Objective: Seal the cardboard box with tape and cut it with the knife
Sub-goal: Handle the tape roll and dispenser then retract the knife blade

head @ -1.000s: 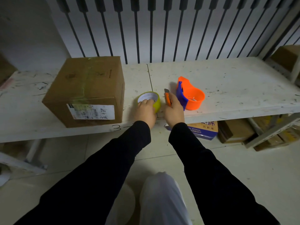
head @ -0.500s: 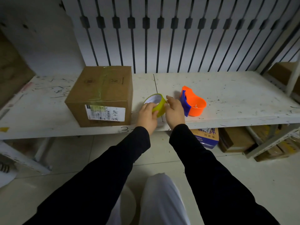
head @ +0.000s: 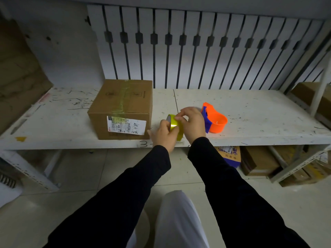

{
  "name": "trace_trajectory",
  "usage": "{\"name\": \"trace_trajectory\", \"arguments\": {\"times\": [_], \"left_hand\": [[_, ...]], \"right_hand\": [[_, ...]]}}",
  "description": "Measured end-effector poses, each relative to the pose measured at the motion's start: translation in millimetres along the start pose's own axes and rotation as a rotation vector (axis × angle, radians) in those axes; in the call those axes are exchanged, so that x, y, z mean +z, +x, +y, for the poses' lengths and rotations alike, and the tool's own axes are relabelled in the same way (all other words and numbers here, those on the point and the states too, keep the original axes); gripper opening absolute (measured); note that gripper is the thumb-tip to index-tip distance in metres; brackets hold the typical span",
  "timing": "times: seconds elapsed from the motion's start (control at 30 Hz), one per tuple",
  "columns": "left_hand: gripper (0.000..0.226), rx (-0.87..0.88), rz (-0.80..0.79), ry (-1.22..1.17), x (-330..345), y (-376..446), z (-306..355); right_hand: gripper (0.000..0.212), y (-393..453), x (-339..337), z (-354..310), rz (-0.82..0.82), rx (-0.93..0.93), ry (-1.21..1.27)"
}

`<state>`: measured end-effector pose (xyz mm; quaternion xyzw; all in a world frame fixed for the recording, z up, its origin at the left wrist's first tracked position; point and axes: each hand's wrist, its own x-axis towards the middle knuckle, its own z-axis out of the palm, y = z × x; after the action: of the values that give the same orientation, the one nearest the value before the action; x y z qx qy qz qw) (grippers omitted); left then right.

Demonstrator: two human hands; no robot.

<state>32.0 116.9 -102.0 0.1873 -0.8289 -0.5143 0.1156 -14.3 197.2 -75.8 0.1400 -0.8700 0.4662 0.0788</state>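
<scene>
The left hand [head: 165, 134] holds the yellow tape roll [head: 176, 127] in a closed grip, raised above the front edge of the white table [head: 250, 111]. The right hand [head: 192, 122] pinches the roll's upper rim with its fingertips [head: 179, 116]. The cardboard box [head: 123, 109] sits on the table to the left, near the hands. An orange tape dispenser [head: 215, 120] rests just beside the right hand.

I read stockroom/packing area: scuffed white shelf [head: 250, 113], labelled cardboard box [head: 123, 108] at 11 o'clock, cartons [head: 259, 161] underneath at 3.
</scene>
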Motion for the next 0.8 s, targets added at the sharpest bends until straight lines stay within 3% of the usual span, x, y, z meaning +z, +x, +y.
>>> {"name": "trace_trajectory", "arguments": {"times": [0.1,0.2,0.4,0.7,0.8], "left_hand": [[0.014,-0.021,-0.064,-0.212,-5,-4,5],[0.016,-0.014,-0.105,-0.28,-10,-9,5],[0.026,-0.112,-0.145,-0.228,-10,-16,-13],[0.026,-0.247,-0.188,-0.165,-10,-13,-4],[0.047,-0.273,-0.181,-0.109,-9,-7,-6]], "right_hand": [[0.011,-4,1,-5,-0.073,0.009,-0.018],[0.012,-7,-1,-8,-0.084,-0.034,-0.064],[0.016,-12,4,-6,-0.223,-0.113,-0.305],[0.017,-14,-5,-20,-0.246,-0.141,-0.285],[0.016,-14,-8,-22,-0.244,-0.134,-0.272]]}}
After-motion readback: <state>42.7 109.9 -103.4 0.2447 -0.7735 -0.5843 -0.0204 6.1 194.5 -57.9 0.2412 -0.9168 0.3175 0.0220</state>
